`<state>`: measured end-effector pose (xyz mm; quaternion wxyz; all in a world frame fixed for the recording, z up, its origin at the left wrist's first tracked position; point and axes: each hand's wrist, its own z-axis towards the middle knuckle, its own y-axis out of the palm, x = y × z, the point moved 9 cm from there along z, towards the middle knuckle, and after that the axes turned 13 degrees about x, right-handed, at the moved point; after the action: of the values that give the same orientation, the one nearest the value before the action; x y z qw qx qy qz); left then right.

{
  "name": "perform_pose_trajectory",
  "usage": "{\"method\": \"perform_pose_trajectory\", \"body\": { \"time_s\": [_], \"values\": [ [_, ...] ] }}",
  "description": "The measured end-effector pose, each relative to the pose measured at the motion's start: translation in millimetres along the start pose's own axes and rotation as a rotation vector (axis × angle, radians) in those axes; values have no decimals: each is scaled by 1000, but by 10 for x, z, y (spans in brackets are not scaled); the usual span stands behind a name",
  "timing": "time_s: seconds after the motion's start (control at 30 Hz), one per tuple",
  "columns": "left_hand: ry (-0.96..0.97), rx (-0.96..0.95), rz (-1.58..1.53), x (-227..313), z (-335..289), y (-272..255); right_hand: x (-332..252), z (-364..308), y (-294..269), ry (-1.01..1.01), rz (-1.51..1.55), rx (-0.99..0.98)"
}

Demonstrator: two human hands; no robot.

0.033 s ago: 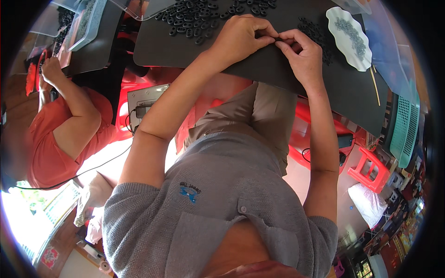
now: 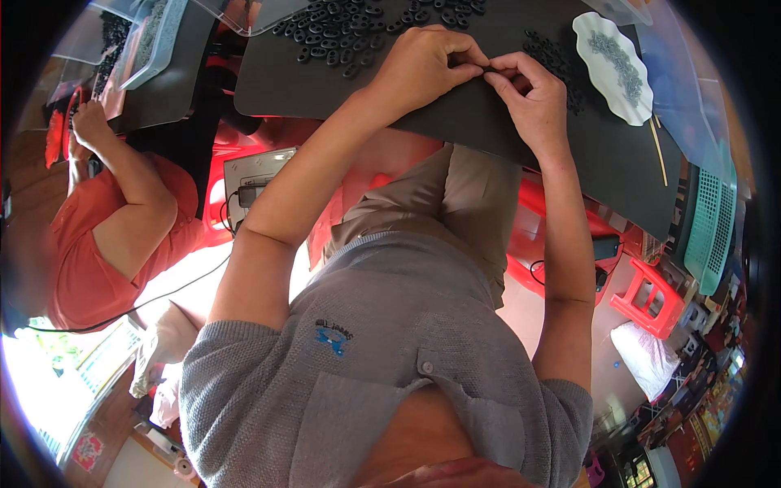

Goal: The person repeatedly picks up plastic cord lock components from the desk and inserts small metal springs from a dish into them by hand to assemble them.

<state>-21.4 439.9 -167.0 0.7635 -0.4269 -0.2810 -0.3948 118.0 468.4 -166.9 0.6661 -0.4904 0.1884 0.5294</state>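
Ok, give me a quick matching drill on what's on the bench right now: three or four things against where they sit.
Things:
1. white scalloped plate
2. pile of black rings
3. teal perforated basket
4. left hand

Places:
A. at the far right edge, beside the mat
B. far side of the black mat, past the left hand
C. pinched fingertip to fingertip with the right hand
D. right part of the mat, holding small grey pieces

Pairs: 1-D, 2-B, 3-A, 4-C
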Motion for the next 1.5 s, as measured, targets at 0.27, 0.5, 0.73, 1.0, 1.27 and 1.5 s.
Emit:
{"method": "perform_pose_trajectory", "body": {
  "time_s": [0.27, 0.5, 0.73, 1.0, 1.27, 1.5],
  "values": [
    [80, -12, -38, 26, 3, 26, -33, -20, -3, -35, -13, 2],
    [96, -14, -25, 41, 1, 26, -60, -19, -7, -79, 24, 31],
    [148, -17, 0, 72, 14, 66, -55, -17, -19, -95, -11, 26],
    [-126, 21, -160, -33, 8, -81, 105, 435, -830, -17, -114, 264],
    [-4, -23, -106, 42, 17, 40, 546, 1281, -3332, -167, -929, 755],
    [13, -34, -66, 39, 4, 32, 435, 891, -2101, -268, -758, 348]
  ]
}}
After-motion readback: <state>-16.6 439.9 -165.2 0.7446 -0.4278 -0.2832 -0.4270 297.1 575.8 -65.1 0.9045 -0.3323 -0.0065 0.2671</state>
